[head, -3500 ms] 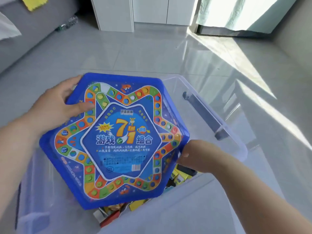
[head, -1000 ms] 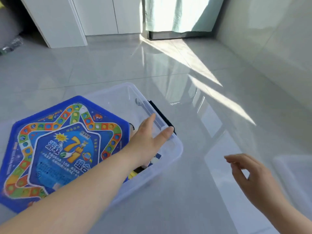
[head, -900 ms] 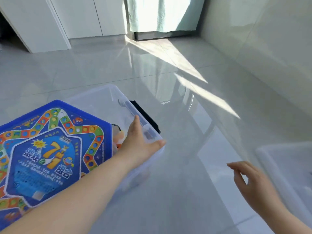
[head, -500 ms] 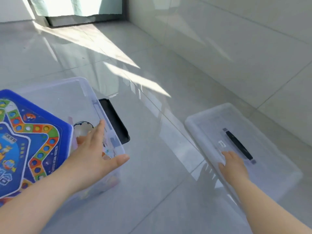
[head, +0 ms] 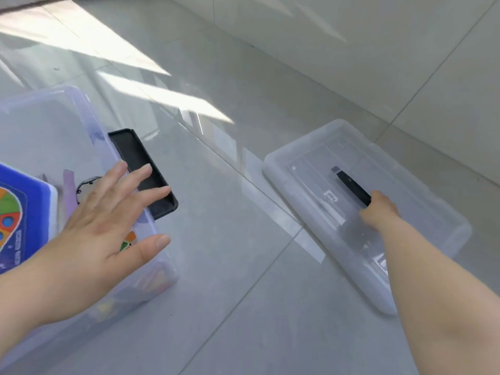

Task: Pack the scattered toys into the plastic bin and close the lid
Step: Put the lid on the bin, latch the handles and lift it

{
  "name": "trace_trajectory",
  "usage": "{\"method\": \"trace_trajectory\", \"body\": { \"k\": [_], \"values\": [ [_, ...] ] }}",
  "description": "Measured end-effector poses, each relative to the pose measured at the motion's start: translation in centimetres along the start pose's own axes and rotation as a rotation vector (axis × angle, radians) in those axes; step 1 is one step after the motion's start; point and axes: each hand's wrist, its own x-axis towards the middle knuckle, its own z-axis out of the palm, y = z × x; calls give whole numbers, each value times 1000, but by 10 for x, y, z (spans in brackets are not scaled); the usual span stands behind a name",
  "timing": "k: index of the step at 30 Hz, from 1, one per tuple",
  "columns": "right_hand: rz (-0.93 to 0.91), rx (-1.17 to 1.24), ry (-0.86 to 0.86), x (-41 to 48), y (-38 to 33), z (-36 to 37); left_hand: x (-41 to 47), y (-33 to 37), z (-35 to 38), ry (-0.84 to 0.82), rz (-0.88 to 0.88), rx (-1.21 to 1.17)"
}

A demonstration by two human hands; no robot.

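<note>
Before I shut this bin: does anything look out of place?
Only the lid, which lies on the floor apart from the bin, the right hand gripping its black handle. The blue game board sits inside; nothing looks spilled.

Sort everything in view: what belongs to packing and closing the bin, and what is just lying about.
Belongs to the job:
bin
latch, black, on the bin's end
game board, blue, in the bin
lid, on the floor
handle
left hand, open over the bin's rim
right hand, at the handle

Just there:
floor
wall
</note>
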Motion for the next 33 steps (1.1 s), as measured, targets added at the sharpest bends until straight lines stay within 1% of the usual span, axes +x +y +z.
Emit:
{"method": "trace_trajectory", "body": {
  "k": [3,6,9,11,13,16,18,20,21,23,25,26,30,33],
  "values": [
    [50,-82,-8,8,-4,-4,-2,-3,3,16,0,-16],
    [109,-83,-15,11,-3,4,1,-3,3,14,-11,-30],
    [119,-71,-45,2,-3,16,1,-2,4,20,-12,-29],
    [117,-65,-8,-7,0,21,0,-1,3,14,-10,-71],
    [101,-8,58,-17,5,26,0,2,1,-3,-21,-117],
    [10,149,167,-34,10,17,0,8,-7,-42,-63,-36],
    [-81,198,226,-48,6,-9,0,10,-10,-67,-63,11],
    [-180,197,296,-67,-5,-43,-3,10,-10,-52,-53,-52],
    [-238,196,322,-77,-12,-59,-6,10,-11,-40,-59,-139],
    [-365,206,368,-100,-30,-84,-15,5,-18,29,-107,-324],
    [-503,202,403,-126,-52,-102,-26,-4,-35,177,-189,-442],
    [-568,192,411,-139,-64,-109,-32,-13,-45,276,-243,-490],
    [-871,160,335,-202,-132,-128,-58,-63,-85,667,-493,-802],
    [-1048,44,249,-245,-193,-119,-92,-96,-111,828,-609,-908]
  ]
}}
